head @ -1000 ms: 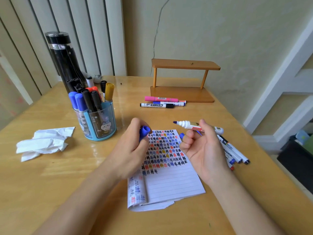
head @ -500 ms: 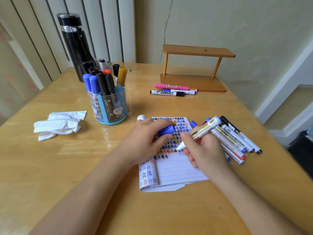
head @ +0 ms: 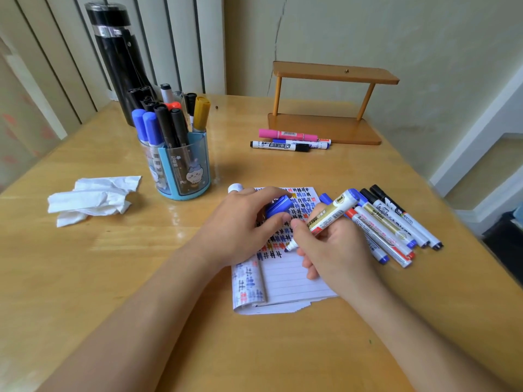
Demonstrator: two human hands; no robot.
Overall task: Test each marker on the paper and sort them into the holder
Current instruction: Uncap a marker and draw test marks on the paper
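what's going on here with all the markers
A person is testing markers. The right hand grips an uncapped blue marker with its tip down on the lined paper, below rows of test marks. The left hand holds the blue cap over the sheet. Several stand in the blue holder; more lie in a pile right of the paper.

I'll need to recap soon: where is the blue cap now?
In the head view, the blue cap is gripped by the left hand over the paper, just left of the marker in the right hand.
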